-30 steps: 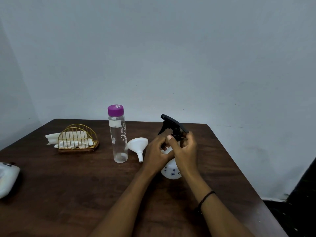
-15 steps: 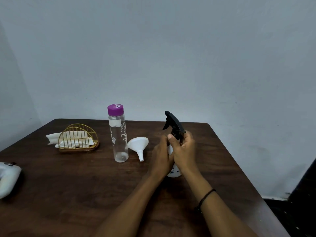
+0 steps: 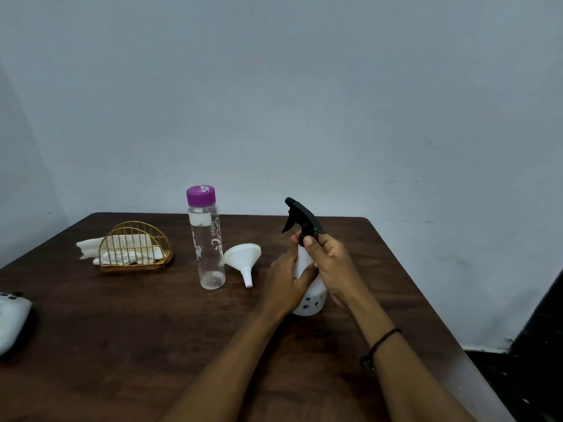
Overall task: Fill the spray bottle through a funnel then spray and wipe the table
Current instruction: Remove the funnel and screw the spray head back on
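Note:
A white spray bottle (image 3: pixel 310 301) with small flower prints stands on the dark wooden table (image 3: pixel 122 345). Its black trigger head (image 3: pixel 300 219) points left. My left hand (image 3: pixel 285 281) wraps the bottle's body. My right hand (image 3: pixel 332 263) grips the neck collar just under the black head. A white funnel (image 3: pixel 243 258) lies on its side left of the bottle, spout toward me. A clear water bottle (image 3: pixel 207 242) with a purple cap stands upright beside the funnel.
A gold wire holder with white napkins (image 3: pixel 134 248) sits at the back left. A white device (image 3: pixel 12 321) lies at the left edge. The table's right edge drops off beside a dark object (image 3: pixel 536 360).
The black trigger head has turned between the frames, its nozzle swinging round under my right fingers. My left hand has slid lower on the bottle's body.

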Demonstrator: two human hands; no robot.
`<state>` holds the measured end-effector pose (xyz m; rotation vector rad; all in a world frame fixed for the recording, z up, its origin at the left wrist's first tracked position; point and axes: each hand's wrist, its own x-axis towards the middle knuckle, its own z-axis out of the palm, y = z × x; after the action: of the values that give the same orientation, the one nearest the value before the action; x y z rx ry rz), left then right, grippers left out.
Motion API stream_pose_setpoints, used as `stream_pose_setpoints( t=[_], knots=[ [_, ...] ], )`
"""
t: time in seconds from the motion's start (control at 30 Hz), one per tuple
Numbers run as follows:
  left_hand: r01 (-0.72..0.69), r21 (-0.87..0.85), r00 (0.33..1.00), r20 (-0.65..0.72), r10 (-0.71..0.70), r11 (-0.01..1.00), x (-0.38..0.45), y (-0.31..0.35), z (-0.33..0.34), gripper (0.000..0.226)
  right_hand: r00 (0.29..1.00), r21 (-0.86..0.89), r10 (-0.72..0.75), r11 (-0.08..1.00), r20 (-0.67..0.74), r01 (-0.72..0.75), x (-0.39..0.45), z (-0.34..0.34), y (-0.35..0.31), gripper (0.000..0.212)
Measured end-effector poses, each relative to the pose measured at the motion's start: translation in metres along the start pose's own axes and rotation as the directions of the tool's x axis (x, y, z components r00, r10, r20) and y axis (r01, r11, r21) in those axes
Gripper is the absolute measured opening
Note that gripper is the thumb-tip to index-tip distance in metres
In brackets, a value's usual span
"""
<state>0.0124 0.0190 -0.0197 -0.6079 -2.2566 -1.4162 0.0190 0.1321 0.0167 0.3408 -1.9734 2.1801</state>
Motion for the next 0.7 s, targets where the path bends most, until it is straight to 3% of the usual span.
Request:
stream_pose_setpoints(
  t=[0.1,0.3,0.43,0.57,0.7],
  knots=[
    [-0.017,0.065,0.997,-0.077,0.022,0.998,-0.001,0.006,0.005,0.049,0.994,-0.128,-0.051,0.991,-0.095,0.038,-0.001,0.008,0.004,0.014],
    [-0.01,0.121,0.983,-0.179,0.032,0.993,-0.005,0.016,0.011,0.021,0.958,-0.293,-0.185,0.949,-0.218,0.117,-0.008,0.016,0.006,0.014],
    [-0.017,0.078,0.994,-0.108,0.025,0.997,-0.002,0.011,0.006,0.043,0.975,-0.292,-0.181,0.946,-0.129,0.138,-0.008,0.009,0.0,0.007],
    [-0.027,0.043,1.0,-0.002,0.028,0.999,0.002,0.004,0.001,0.036,0.989,-0.147,-0.145,0.98,-0.043,0.137,-0.005,-0.003,-0.006,0.007],
    [-0.005,-0.061,1.0,0.006,0.005,0.998,0.002,0.001,-0.001,0.035,0.995,-0.083,-0.065,0.994,0.076,0.072,-0.003,-0.01,-0.007,0.021]
  ],
)
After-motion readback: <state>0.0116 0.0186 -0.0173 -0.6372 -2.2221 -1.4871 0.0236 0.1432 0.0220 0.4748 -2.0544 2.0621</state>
